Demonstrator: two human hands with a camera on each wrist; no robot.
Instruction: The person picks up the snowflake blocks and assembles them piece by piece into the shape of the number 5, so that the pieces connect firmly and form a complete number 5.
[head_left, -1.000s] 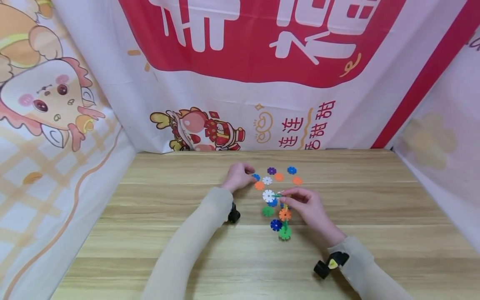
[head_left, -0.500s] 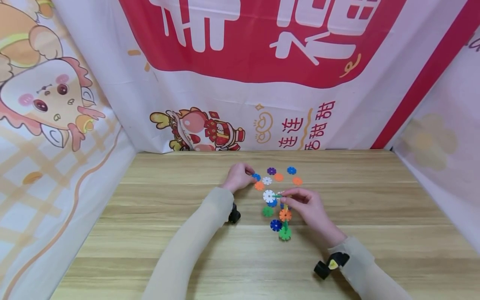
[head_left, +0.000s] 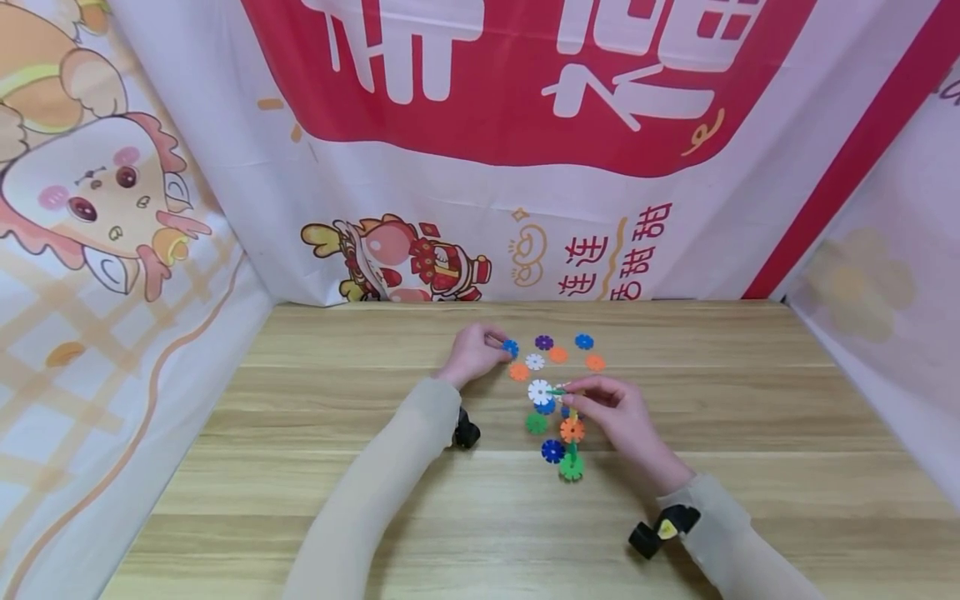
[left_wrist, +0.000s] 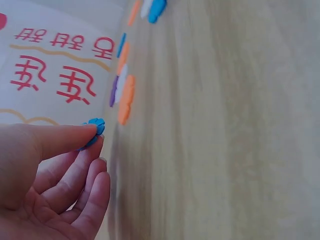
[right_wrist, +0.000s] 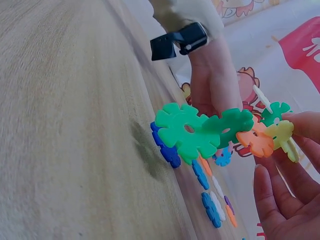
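Note:
My left hand (head_left: 474, 354) pinches a blue snowflake disc (left_wrist: 99, 123) between thumb and index finger, over the far part of the wooden table. In the head view that disc (head_left: 511, 348) shows at the fingertips. My right hand (head_left: 618, 412) holds a chain of slotted snowflake discs, its fingers on the yellow disc (right_wrist: 281, 129) and a green one (right_wrist: 274, 113). From there the chain runs through an orange disc (right_wrist: 257, 142) to a darker green disc (right_wrist: 234, 125) and a light green disc (right_wrist: 175, 122) at its end. A white disc (head_left: 539, 392) sticks out at the other end.
Loose discs lie around the chain: purple (head_left: 543, 342), blue (head_left: 584, 342), orange (head_left: 519, 372), white (head_left: 535, 362), green (head_left: 536, 423) and dark blue (head_left: 553, 452). A printed cloth (head_left: 420, 192) stands behind the table's far edge (head_left: 675, 304).
My left hand has drawn the blue disc slightly up and back, tilting it away from the orange disc beside it. My right hand and the chain have stayed nearly still.

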